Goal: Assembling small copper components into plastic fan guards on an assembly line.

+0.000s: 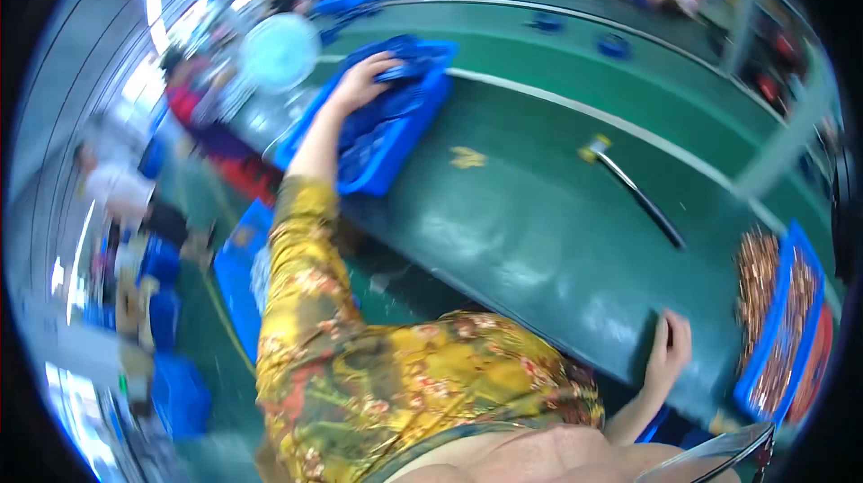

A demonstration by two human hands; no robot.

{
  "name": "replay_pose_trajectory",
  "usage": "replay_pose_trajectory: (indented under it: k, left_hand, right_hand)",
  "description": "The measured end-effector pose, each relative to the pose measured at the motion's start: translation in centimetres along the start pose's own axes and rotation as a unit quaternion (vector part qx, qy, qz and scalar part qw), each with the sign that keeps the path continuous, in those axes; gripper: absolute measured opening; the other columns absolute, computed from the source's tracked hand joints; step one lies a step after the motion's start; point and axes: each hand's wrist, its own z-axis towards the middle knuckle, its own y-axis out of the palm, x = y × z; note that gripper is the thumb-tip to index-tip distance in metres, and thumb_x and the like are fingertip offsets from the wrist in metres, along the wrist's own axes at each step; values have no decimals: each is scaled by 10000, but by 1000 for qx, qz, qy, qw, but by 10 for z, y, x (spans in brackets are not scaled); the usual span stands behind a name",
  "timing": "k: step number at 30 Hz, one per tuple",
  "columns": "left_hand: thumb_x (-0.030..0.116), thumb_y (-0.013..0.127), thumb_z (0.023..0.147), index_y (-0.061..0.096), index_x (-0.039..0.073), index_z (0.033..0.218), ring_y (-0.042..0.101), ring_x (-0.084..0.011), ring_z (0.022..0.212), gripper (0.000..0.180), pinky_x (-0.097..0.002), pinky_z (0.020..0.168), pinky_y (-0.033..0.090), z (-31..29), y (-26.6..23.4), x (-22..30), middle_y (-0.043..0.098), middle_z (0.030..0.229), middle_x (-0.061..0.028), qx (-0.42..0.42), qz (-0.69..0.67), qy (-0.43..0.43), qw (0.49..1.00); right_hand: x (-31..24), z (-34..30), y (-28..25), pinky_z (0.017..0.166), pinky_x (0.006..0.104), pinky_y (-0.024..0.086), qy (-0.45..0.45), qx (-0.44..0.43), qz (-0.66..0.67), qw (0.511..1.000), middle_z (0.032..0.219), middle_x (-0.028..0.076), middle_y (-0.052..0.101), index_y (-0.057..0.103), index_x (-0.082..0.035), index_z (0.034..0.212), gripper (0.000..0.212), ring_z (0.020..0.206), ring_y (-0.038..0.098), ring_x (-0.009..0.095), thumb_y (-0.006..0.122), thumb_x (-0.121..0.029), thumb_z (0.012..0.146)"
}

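A worker in a yellow patterned sleeve (301,285) stretches the left hand (364,78) far across a green counter (530,222) to a blue tray (395,137) at its far left corner, fingers spread and resting on the blue pieces inside; the blur leaves it unclear whether anything is pinched. The right hand (670,348) grips the near counter edge, fingers curled over it, holding nothing else. The reach looks best served by a flat, steady palm on the tray's contents while the right hand braces the body, since the tray sits close to the counter's left edge and a hard pull could tip it off. Wide bare counter lies between the hands, broken only by a dark hammer (634,191) with a yellow tip and a small yellow scrap (467,157). A second blue tray (784,330) of coppery parts sits at the right rim, well apart from the first.
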Motion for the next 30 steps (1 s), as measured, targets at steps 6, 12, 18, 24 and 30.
replay_pose_trajectory:
  k: [6, 12, 18, 24, 30]
  left_hand:
    - [7, 710, 752, 602, 128, 1218, 497, -283, 1244, 494, -341, 1041, 389, -53, -11, 15, 509, 1353, -113, 167, -92, -54, 980]
    - [-52, 612, 837, 543, 34, 1257, 538, -223, 1167, 433, -374, 979, 446, -67, -15, 114, 555, 1277, -112, 339, -464, -144, 806]
    - [111, 601, 904, 394, 146, 1396, 365, -353, 1331, 535, -662, 1013, 337, -96, 50, 204, 424, 1423, -113, 137, -848, -139, 494]
    - [177, 588, 929, 373, 130, 1410, 400, -372, 1311, 529, -620, 1030, 361, -104, 109, 198, 408, 1441, -137, 45, -817, -322, 476]
    - [293, 643, 890, 463, 150, 1323, 642, -208, 961, 490, -304, 626, 548, -100, 128, 166, 598, 1217, -75, 89, -652, -388, 645]
  right_hand:
    - [-8, 18, -15, 731, 280, 447, 32, -53, 11, 998, 925, 120, 612, 644, 41, 983, 125, 825, 564, 197, 576, -22, 898]
    - [3, 18, -12, 733, 278, 441, 45, -45, 23, 998, 927, 110, 606, 644, 35, 997, 131, 832, 554, 187, 576, -22, 900]
    - [-8, -1, -24, 697, 271, 437, 85, -14, -6, 996, 858, 90, 602, 657, 32, 952, 114, 775, 548, 175, 597, -39, 885]
    - [-5, 29, -33, 727, 260, 470, 134, -79, 22, 988, 859, 75, 647, 673, 16, 976, 160, 805, 597, 139, 635, -106, 880]
    - [18, 66, -80, 675, 234, 476, 159, 72, -98, 980, 845, 21, 662, 666, 4, 1047, 204, 769, 583, 80, 618, -135, 906]
